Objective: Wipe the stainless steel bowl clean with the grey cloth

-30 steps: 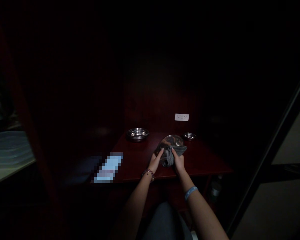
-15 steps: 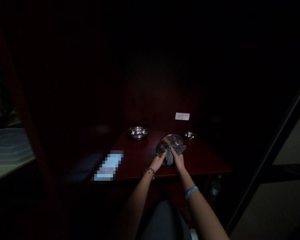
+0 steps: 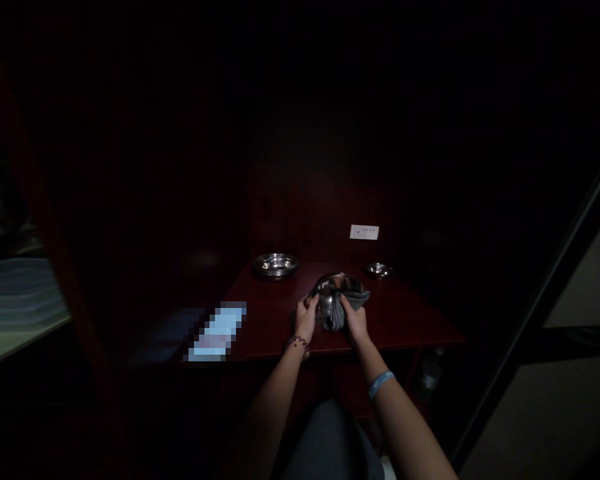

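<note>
Over the front part of the dark red table [image 3: 265,333], a shiny metal bowl [image 3: 325,305] is held tilted between both hands. My left hand [image 3: 306,320], with a beaded bracelet at the wrist, grips the bowl's left side, thumb on top. My right hand [image 3: 355,319], a light blue band on its forearm, is closed on a grey cloth [image 3: 336,313] pressed against the bowl's right and near side. The fingers under the bowl and cloth are hidden.
Metal dishes, seemingly stacked [image 3: 276,266], stand at the table's back left, and a small metal bowl [image 3: 379,271] at the back right. A white socket panel [image 3: 365,232] is on the back wall. A blurred bright rectangle [image 3: 217,332] lies at the left edge.
My left hand has moved slightly left and up along the bowl, off the cloth. The bowl has turned and tilted differently, showing more of its near side. My right hand still holds the cloth.
</note>
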A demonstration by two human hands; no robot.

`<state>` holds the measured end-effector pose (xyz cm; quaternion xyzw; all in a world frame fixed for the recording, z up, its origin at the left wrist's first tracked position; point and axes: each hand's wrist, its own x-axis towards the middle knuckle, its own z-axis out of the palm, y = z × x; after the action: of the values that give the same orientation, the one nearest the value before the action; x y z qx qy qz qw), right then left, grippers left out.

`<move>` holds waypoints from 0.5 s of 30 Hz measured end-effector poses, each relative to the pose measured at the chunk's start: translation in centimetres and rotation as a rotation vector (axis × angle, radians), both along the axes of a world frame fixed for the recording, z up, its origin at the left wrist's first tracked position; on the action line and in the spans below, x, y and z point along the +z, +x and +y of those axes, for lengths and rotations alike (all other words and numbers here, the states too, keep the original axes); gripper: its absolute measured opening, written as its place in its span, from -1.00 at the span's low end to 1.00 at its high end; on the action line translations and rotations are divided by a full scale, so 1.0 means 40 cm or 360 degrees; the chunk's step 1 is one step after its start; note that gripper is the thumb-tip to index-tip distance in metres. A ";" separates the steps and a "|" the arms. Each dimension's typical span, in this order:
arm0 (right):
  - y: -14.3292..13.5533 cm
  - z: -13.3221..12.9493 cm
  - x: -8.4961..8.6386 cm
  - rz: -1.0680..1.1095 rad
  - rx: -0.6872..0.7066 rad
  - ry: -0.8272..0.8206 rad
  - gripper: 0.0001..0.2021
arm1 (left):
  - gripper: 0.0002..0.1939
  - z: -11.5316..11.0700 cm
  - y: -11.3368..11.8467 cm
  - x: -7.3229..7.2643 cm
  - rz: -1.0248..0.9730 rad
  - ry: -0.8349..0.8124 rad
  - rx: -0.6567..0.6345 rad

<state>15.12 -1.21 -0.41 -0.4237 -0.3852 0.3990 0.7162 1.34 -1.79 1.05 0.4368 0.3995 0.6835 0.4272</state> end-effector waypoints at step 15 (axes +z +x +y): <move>0.001 0.000 0.003 0.0124 0.0013 0.0025 -0.46 | -0.50 -0.022 0.004 0.019 0.0166 0.0126 -0.0286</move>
<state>15.14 -1.21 -0.29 -0.4007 -0.3619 0.4150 0.7323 1.48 -2.67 1.81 0.5224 0.3532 0.6338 0.4479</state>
